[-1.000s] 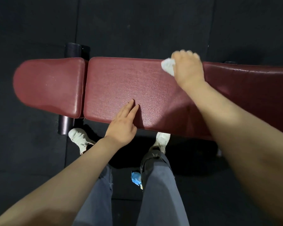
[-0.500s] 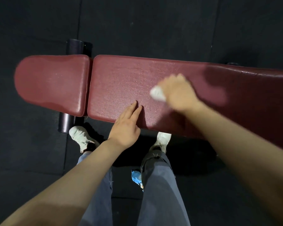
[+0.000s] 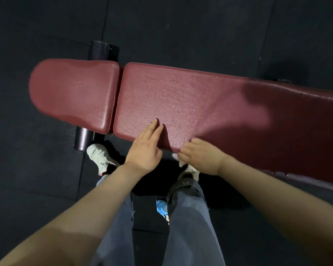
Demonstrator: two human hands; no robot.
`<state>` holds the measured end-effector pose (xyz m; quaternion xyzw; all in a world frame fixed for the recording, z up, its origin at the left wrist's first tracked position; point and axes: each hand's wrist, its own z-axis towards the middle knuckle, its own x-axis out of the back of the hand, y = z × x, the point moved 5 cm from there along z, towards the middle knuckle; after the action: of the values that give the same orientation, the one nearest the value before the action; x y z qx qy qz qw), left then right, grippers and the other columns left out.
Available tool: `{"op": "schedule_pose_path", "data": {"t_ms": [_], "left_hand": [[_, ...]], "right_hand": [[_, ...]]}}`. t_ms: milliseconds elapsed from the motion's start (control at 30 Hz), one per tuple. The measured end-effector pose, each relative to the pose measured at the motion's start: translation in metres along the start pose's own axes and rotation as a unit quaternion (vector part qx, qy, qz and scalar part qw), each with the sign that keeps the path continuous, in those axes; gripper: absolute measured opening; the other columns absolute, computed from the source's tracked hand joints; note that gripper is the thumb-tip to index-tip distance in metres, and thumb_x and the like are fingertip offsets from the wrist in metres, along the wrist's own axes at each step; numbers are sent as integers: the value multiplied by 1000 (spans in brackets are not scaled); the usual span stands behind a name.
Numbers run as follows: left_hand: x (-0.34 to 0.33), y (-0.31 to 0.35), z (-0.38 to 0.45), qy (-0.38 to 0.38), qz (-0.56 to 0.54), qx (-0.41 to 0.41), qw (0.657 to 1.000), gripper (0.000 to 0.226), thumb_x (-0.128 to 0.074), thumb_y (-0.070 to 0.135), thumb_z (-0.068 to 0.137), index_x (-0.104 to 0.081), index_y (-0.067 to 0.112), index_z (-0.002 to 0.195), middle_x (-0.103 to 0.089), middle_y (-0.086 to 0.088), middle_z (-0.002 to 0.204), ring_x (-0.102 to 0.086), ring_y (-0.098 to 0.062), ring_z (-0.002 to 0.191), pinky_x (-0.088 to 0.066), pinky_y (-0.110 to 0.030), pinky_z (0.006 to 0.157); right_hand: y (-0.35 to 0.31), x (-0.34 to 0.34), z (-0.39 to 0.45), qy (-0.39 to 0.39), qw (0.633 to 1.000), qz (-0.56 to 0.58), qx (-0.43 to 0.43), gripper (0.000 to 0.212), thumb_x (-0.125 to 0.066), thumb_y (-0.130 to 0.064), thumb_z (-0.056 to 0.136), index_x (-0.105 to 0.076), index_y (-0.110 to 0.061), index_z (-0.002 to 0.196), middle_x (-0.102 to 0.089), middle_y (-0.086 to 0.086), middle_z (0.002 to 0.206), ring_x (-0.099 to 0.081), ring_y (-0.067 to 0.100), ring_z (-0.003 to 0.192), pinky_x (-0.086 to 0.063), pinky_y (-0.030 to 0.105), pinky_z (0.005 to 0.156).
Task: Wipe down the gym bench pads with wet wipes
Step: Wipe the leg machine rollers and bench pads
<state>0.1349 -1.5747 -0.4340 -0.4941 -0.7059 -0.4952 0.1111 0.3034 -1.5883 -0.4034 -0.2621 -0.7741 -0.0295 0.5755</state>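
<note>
1. At the far left lies the short dark red leather seat pad with a rounded end (image 3: 73,95). It is dry-looking and no hand touches it. Compared with one second ago it sits lower and more to the right in the view, because the head camera has moved a little.
2. A black cylindrical foam roller (image 3: 83,138) shows under the near edge of this seat pad, and a second black roller (image 3: 100,50) shows behind its far edge.
3. Just right of a narrow gap begins the long dark red textured back pad (image 3: 181,96), which runs out of the view to the right.
4. The left hand (image 3: 144,148) rests on the near part of the long pad with fingers straight and close together, holding nothing. It is at the same place on the pad as before.
5. The right hand (image 3: 202,158) is now at the near edge of the long pad, just beside the left hand. One second ago it was at the far edge, and half a second ago in the middle.
6. Its fingers are curled over the white crumpled wet wipe (image 3: 178,158), of which only a small part shows below the fingers, at the pad's edge.
7. Below the hands are grey trousers (image 3: 188,217), pale shoes (image 3: 98,154) and a small blue packet (image 3: 161,208) on the black rubber floor (image 3: 37,189).
</note>
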Motion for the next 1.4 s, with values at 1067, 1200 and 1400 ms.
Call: {"op": "schedule_pose_path", "data": {"t_ms": [1067,1200,1400], "left_hand": [[31,-59,-21,41,-45,44,997,79,-51,5,86,-17,11,158,-13,-5,165,-14,-19,151,-19,-38,123],[34,-74,-23,38,-37,56,997,79,-51,6,87,-16,12,158,-12,-5,165,-14,-20,151,-18,-37,123],[40,-88,-29,49,-54,79,994,78,-51,4,87,-18,9,157,-15,-8,165,-13,-21,152,-17,-38,123]], "right_hand": [[-3,29,104,-25,998,61,-21,22,-47,-16,92,-69,-21,94,-63,-4,71,-62,19,67,-48,31,62],[89,53,150,-12,988,-20,-153,25,-52,-35,93,-68,-18,83,-58,2,63,-57,26,58,-36,25,55],[109,60,159,91,936,39,-339,19,-60,-2,79,-63,-8,96,-68,15,81,-63,35,75,-48,40,70]]}}
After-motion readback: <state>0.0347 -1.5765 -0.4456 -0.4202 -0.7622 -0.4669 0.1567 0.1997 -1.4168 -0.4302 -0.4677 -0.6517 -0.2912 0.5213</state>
